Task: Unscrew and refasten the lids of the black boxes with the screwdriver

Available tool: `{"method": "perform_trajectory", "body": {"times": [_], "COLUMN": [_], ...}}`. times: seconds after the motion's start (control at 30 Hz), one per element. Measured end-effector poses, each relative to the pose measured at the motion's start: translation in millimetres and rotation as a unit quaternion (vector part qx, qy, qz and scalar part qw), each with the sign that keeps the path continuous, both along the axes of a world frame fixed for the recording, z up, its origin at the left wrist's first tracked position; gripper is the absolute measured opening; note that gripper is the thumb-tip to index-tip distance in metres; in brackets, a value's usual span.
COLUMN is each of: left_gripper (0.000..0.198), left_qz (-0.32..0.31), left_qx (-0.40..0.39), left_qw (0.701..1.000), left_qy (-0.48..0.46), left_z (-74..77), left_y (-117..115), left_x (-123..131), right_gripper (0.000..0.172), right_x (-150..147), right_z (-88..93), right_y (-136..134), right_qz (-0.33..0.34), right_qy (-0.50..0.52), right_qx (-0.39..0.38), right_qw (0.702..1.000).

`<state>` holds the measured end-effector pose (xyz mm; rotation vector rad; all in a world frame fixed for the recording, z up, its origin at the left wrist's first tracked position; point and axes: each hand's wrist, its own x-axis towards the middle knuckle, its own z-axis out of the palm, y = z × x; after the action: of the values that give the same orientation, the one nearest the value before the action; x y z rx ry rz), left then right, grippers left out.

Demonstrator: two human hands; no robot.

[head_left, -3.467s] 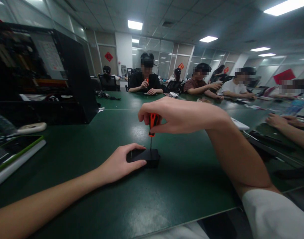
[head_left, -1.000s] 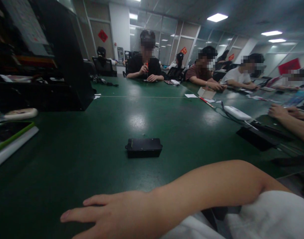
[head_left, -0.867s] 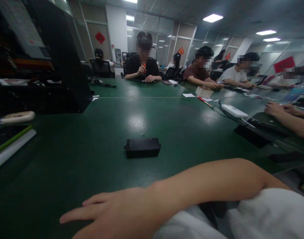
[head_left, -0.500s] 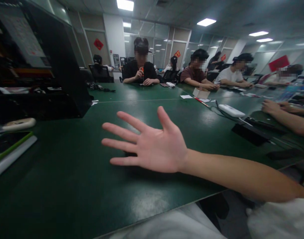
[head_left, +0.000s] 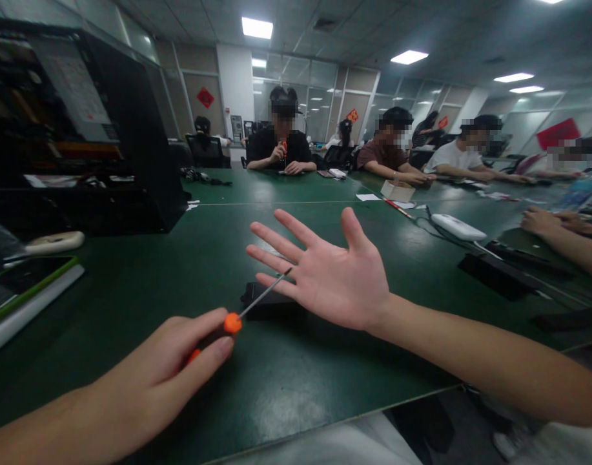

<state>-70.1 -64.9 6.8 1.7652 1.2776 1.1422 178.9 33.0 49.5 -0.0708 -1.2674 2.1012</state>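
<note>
My left hand [head_left: 179, 361] is closed around the handle of a screwdriver [head_left: 233, 323] with orange ends and a thin metal shaft. Its shaft points up and to the right, the dark tip overlapping the fingers of my right hand in view; I cannot tell whether they touch. My right hand [head_left: 332, 274] is raised above the table, palm toward me, fingers spread, holding nothing. Behind and below it a black box-like object [head_left: 271, 303] lies on the green table [head_left: 145, 290], partly covered by the fingers.
A black shelf unit [head_left: 145, 148] stands at the left. In front of it lies a green-edged device [head_left: 34, 284]. To the right are a white power strip [head_left: 458, 227], cables and a black block [head_left: 494, 274]. A small cardboard box [head_left: 397, 190] sits farther back. Several people sit around the table.
My left hand has come into view from the lower left with the screwdriver. My right hand has shifted right in view, still spread, and the black object beneath it shows more.
</note>
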Motion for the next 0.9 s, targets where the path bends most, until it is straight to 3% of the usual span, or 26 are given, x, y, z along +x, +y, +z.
{"method": "perform_trajectory", "body": {"times": [0.07, 0.23, 0.4, 0.53, 0.77, 0.9], "left_gripper": [0.017, 0.037, 0.033, 0.031, 0.033, 0.032], "left_qz": [-0.038, -0.045, -0.035, -0.075, -0.038, -0.024], "left_qx": [-0.004, -0.105, -0.044, -0.003, 0.04, 0.044], "left_qw": [0.999, 0.981, 0.976, 0.955, 0.967, 0.975], "left_qy": [0.021, -0.156, -0.209, -0.287, -0.25, -0.217], "left_z": [2.1, 1.3, 13.4, 17.9, 13.3, 18.3], "left_y": [12.8, 26.5, 41.9, 55.4, 70.7, 72.8], "left_x": [13.4, 40.7, 73.6, 91.8, 91.6, 89.3], "right_gripper": [0.079, 0.083, 0.085, 0.085, 0.079, 0.08], "right_x": [-1.4, -7.2, -18.7, -26.1, -27.6, -25.7], "right_z": [-0.5, -2.5, 1.8, 7.7, -0.2, -2.6], "right_y": [0.8, -4.1, -9.5, -8.9, -1.9, 1.5], "right_qz": [-0.021, 0.003, -0.01, -0.008, -0.053, -0.045], "right_qy": [-0.017, 0.015, 0.064, 0.072, 0.044, 0.055], "right_qx": [0.036, -0.022, -0.055, -0.035, 0.037, 0.032], "right_qw": [0.999, 1.0, 0.996, 0.997, 0.997, 0.997]}}
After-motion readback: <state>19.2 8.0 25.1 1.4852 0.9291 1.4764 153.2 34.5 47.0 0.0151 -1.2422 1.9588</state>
